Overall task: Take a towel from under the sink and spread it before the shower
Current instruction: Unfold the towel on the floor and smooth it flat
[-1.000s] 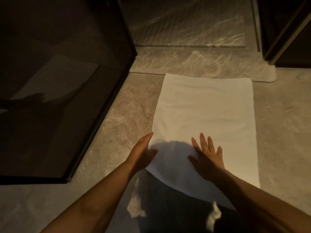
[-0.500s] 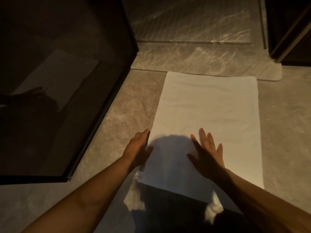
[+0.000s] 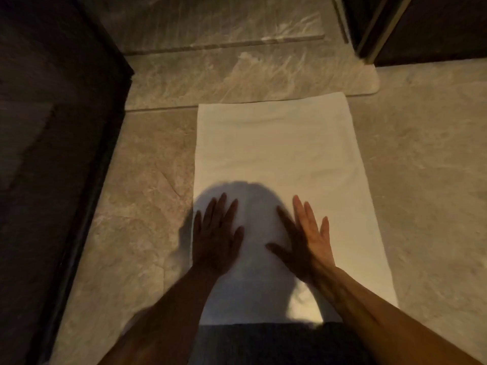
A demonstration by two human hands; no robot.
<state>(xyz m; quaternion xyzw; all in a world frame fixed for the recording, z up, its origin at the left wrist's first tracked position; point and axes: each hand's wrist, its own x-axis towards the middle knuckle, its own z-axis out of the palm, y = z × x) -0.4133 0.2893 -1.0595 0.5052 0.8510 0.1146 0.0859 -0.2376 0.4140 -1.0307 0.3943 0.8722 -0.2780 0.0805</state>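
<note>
Both hands flat on towel (image 3: 276, 151) beside glass panel (image 3: 52, 154)

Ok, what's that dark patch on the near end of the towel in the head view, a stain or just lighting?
Head view: dim, warm light from behind the person, so it reads as a shadow on the white towel, rounded, not a stain; the left hand lies wholly inside it, the right hand half lit; slight motion blur softens the picture, and wide-angle distortion splays the towel's edges.

Dim, warm, slightly blurred wide-angle view; a head-shaped shadow falls across the white towel (image 3: 276, 154) and both hands.
</note>
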